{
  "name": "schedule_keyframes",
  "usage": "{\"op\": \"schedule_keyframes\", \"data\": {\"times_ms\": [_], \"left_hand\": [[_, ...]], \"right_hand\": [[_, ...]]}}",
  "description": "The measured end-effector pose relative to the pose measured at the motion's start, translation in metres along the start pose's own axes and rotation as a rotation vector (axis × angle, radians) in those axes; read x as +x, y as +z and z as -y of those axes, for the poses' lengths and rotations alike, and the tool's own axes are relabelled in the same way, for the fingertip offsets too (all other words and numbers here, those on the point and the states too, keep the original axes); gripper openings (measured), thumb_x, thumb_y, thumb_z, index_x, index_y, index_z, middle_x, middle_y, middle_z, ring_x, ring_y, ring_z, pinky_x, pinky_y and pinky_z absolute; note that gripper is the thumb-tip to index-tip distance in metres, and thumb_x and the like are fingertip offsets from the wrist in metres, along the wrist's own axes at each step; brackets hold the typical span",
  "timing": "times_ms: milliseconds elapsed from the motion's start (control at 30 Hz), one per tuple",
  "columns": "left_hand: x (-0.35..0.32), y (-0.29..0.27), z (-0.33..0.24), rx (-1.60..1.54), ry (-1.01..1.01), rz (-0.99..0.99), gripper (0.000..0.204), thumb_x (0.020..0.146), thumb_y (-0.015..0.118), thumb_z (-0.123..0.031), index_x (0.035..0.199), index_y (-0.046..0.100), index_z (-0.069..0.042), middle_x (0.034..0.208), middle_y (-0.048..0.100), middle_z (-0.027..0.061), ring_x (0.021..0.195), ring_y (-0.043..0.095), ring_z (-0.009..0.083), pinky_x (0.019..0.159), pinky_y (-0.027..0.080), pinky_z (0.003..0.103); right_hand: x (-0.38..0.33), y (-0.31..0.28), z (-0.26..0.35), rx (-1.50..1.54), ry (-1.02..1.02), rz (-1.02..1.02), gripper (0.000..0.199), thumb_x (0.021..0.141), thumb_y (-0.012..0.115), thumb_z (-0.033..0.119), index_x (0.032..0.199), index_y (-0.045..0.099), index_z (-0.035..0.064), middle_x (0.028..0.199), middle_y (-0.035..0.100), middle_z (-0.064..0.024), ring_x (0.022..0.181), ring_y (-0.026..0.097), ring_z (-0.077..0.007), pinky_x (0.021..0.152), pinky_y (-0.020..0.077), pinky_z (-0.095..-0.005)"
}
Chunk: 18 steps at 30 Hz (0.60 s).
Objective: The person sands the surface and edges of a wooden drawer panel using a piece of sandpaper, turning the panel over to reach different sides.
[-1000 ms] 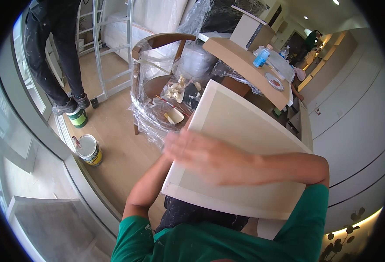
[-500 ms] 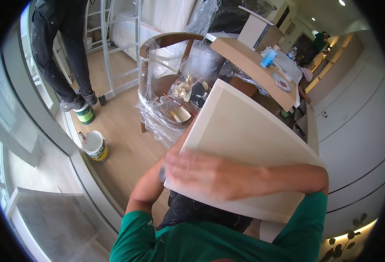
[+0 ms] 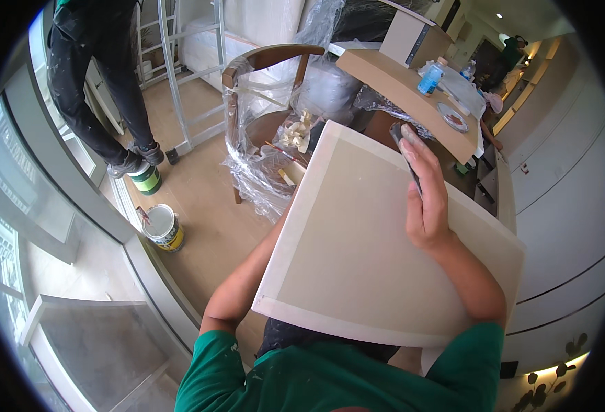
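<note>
A cream-coloured rectangular panel (image 3: 357,226) with a lighter border lies tilted in front of me, over my lap. My right hand (image 3: 429,196) is raised at its far right part, thumb and fingers closed on a thin dark sheet that looks like sandpaper (image 3: 405,154). The sheet is edge-on, and pale dust coats the fingertips. My left forearm (image 3: 247,275) reaches up along the panel's left edge. The left hand itself is hidden behind the panel, so its grip does not show.
A plastic-wrapped wooden chair (image 3: 231,110) holding scraps and a brush stands beyond the panel. Paint cans (image 3: 162,223) sit on the floor at left, one under the shoes of a person (image 3: 103,75) beside a ladder (image 3: 172,75). A cardboard-covered table (image 3: 385,79) stands at far right.
My right hand has swept from the panel's near left corner to its far right part, and the dark sheet in it now shows. The panel has shifted only slightly.
</note>
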<state>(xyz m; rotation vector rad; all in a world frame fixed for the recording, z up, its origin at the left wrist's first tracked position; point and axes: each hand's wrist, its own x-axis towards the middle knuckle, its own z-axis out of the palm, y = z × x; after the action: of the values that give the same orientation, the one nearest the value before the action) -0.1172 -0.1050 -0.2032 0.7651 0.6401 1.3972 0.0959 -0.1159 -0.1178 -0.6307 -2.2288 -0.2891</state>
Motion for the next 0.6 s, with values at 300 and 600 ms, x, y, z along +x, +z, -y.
{"op": "schedule_keyframes", "data": {"times_ms": [300,600], "left_hand": [[0.017,-0.037,-0.016,-0.246,-0.076,0.307,0.05,0.116,0.044,-0.037,0.153,0.051,-0.005,0.145,0.063,0.0067,0.125,0.062,0.0185,0.109,0.046,0.032],[0.039,-0.037,-0.027,0.051,0.129,0.472,0.042,0.111,0.057,-0.023,0.149,0.059,-0.003,0.135,0.069,0.0044,0.12,0.063,0.0116,0.107,0.048,0.032]], "right_hand": [[-0.003,-0.003,0.021,0.082,-0.012,0.076,0.067,0.083,0.04,-0.015,0.149,0.05,-0.0089,0.157,0.046,-0.0324,0.147,0.047,-0.0484,0.121,0.0434,-0.0506],[-0.039,-0.028,0.042,0.076,-0.06,0.098,0.051,0.099,0.042,0.0,0.149,0.047,-0.0063,0.152,0.045,-0.0417,0.14,0.051,-0.0572,0.115,0.0461,-0.0587]]}}
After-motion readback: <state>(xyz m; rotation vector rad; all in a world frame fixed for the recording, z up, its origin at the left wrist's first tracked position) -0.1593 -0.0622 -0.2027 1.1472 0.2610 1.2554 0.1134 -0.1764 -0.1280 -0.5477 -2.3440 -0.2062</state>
